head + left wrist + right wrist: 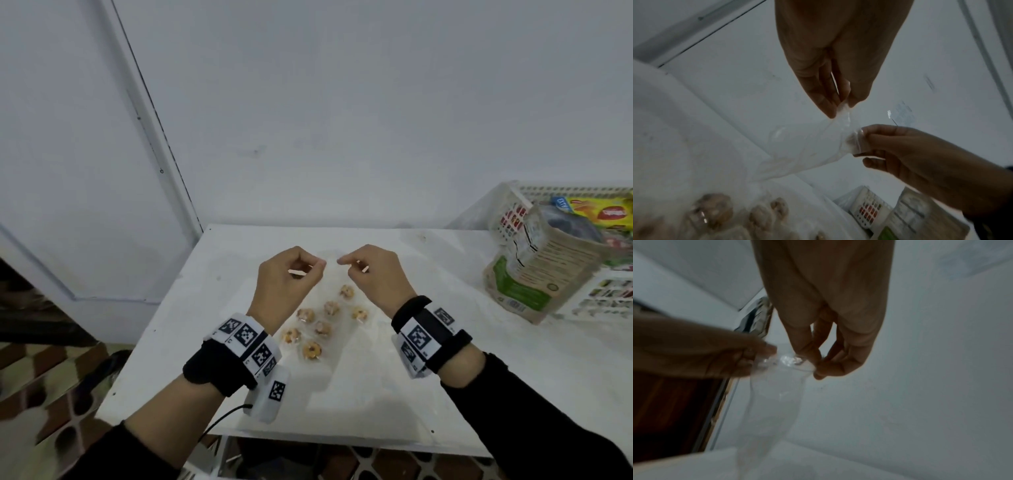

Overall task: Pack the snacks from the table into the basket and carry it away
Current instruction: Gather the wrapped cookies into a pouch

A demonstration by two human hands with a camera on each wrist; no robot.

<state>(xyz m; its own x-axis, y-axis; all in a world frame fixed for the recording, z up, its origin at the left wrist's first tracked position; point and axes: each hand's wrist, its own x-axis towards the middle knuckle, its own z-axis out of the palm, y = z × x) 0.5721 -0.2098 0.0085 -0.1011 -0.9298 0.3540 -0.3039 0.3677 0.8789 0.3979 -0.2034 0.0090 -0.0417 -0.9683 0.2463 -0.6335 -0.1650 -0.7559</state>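
A clear plastic bag (329,274) hangs over the white table (376,394), hard to see in the head view. My left hand (291,274) pinches one side of its mouth and my right hand (371,270) pinches the other. The left wrist view shows the clear plastic bag (807,146) stretched between my left hand (838,104) and my right hand (865,139). In the right wrist view the clear plastic bag (777,394) droops from both pinches. Several small wrapped cookies (322,325) lie on the table below my hands.
A white perforated basket (513,209) sits at the table's right end, holding a yellow snack pack (603,214). A tall beige and green pouch (541,270) leans against it. The wall stands right behind the table, with tiled floor to the left.
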